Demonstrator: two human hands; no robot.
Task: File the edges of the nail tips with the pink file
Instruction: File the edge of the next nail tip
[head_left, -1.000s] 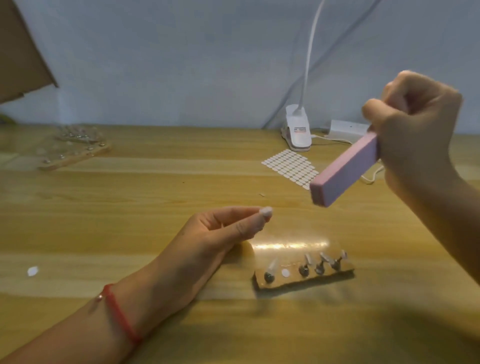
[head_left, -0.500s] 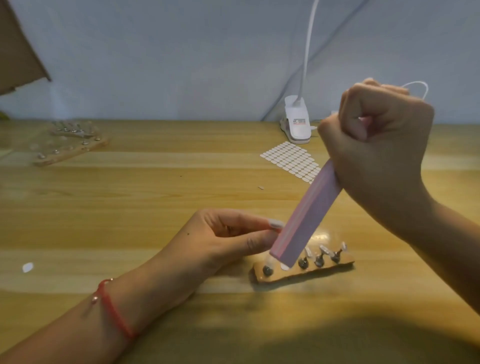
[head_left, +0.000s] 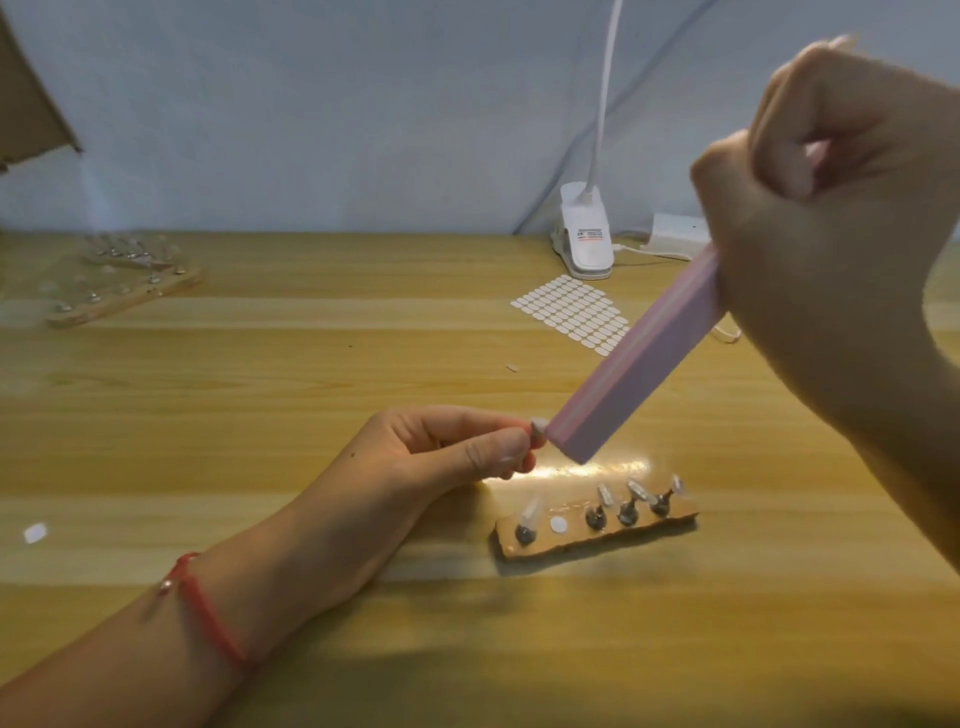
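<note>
Two bare hands work over a wooden bench (head_left: 260, 395). The left hand (head_left: 447, 457), at centre frame, pinches one small pale nail tip (head_left: 538, 430) between thumb and forefinger. The right hand (head_left: 831, 218), in the upper right of the frame, is closed in a fist round the upper end of one pink file (head_left: 639, 364), a thick rectangular block. The file's long axis runs diagonally from upper right to lower left. Its free lower end points down and left and meets the pinched nail tip.

Just below the file's end, one wooden holder strip (head_left: 571, 545) lies on the bench. It carries four small metal stands with clear nail tips and one white dot. A second holder board (head_left: 124, 296) sits blurred in the upper left. One sheet of white oval stickers (head_left: 571, 312) lies behind the file, near one white clip lamp (head_left: 587, 239). One red string bracelet (head_left: 208, 608) circles the left wrist.
</note>
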